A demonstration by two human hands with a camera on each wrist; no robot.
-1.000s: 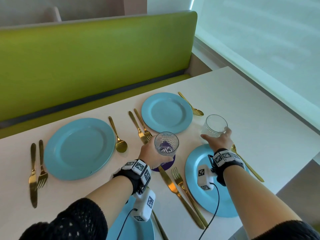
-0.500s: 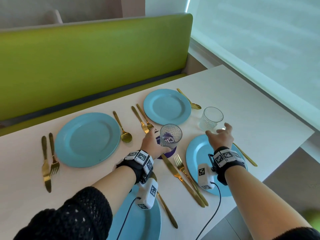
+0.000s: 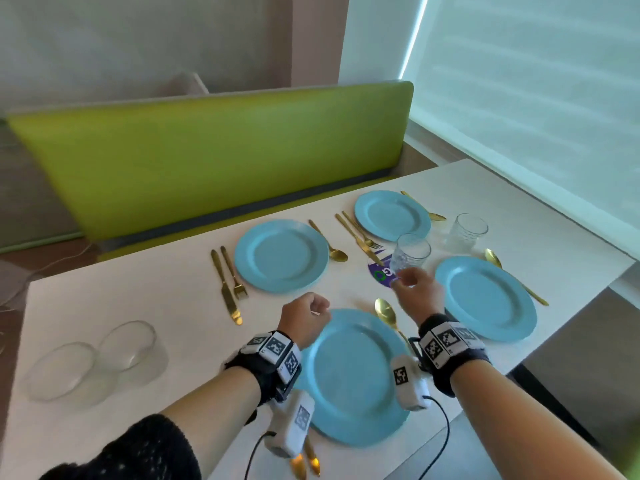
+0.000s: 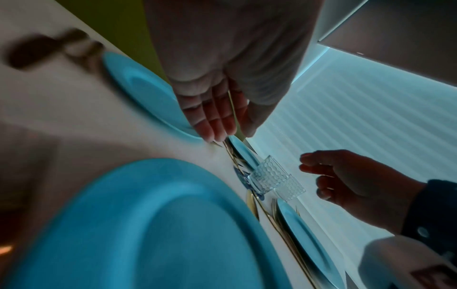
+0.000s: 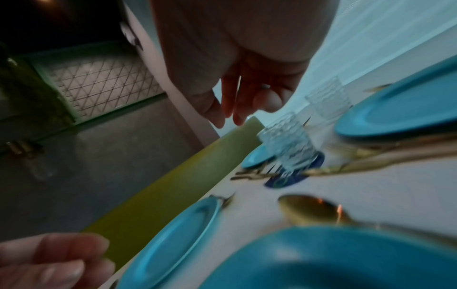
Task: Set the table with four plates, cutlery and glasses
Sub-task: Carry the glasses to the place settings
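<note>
The white rectangular surface [image 3: 145, 306] carries four round light-blue plates, the nearest [image 3: 356, 375] under both wrists. Only the head view shows two empty clear glass bowls [image 3: 93, 362] far left. The left hand [image 3: 304, 315] hovers with fingers loosely curled, holding nothing; the right hand [image 3: 417, 289] hangs slack and empty just short of a textured clear tumbler [image 3: 410, 252] standing on a dark blue round coaster [image 3: 379, 273] (print unreadable). A second tumbler [image 3: 465, 232] stands beyond. Gold cutlery flanks the plates; the wrist views blur it.
</note>
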